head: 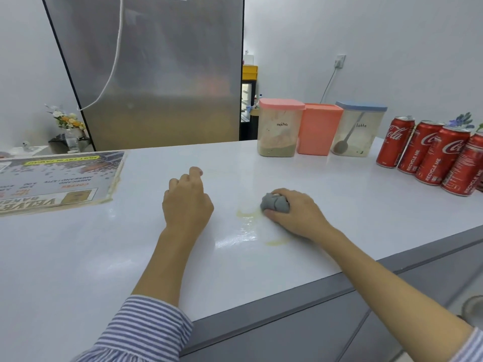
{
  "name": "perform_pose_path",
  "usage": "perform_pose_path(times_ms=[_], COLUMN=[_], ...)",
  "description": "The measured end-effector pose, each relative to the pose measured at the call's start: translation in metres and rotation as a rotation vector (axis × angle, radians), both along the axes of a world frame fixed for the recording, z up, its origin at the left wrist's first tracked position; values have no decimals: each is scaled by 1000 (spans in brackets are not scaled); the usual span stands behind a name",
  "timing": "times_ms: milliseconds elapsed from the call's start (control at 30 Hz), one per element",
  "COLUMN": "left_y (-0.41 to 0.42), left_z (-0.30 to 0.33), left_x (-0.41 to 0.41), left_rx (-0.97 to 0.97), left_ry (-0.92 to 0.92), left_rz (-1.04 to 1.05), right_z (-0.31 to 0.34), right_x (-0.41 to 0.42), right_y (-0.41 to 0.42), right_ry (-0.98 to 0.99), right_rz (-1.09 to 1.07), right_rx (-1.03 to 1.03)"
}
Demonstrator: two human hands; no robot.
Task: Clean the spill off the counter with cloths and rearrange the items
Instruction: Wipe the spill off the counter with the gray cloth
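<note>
The right hand [290, 212] has its grip closed round a balled grey cloth [274, 202], pressed on the tabletop [339, 194]. The yellowish spill [248, 218] lies just left of that grip, curving nearer; the left hand [187, 199], loosely curled, holds nothing beyond.

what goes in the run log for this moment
right hand grips grey cloth | on yellow spill | left hand empty
</note>
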State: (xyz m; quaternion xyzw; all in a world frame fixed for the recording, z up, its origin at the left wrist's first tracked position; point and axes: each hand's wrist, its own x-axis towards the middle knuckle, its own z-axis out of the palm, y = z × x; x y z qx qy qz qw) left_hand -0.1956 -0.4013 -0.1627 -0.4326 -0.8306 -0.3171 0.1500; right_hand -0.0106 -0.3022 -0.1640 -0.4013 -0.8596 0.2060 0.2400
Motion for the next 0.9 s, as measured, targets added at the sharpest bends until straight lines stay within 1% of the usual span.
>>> perform_pose_path(times_ms=[33, 100, 200, 333, 400, 467, 500, 533, 633, 667, 700, 767, 900], left_y=[-1, -1, 0, 2, 1, -1, -3, -4, -1, 4, 12, 33, 87], left_z=[0, -1, 1, 5, 10, 17, 22, 26, 32, 32, 30, 25, 13], left_x=[1, 2, 5, 12, 17, 26, 31, 36, 56, 66, 80, 110, 176], left_rx=[-8, -21, -19, 11, 56, 108, 130, 150, 219, 238, 247, 231, 144], left_ry=[0, -1, 12, 30, -7, -28, -27, -26, -21, -24, -30, -37, -65], left_rz=[-5, -9, -22, -99, -163, -248, -277, -291, -289, -289, -295, -321, -401], right_z=[-1, -4, -10, -14, -15, -14, -9, -2, 23, 29, 33, 34, 26], right_x=[1, 6, 21, 4, -4, 2, 11, 24, 74, 93, 111, 145, 210], right_y=[0, -8, -23, -20, -10, 7, 16, 25, 51, 60, 70, 88, 117], right_ry=[-45, -105, -119, 13, 15, 3, 26, 86, 413, 486, 513, 490, 333], right_rz=[4, 99, 171, 45, -38, -67, -92, -122, -178, -189, -208, -268, -418], right_rx=[5, -12, -20, 75, 84, 73, 40, -35, -372, -421, -414, -320, -108])
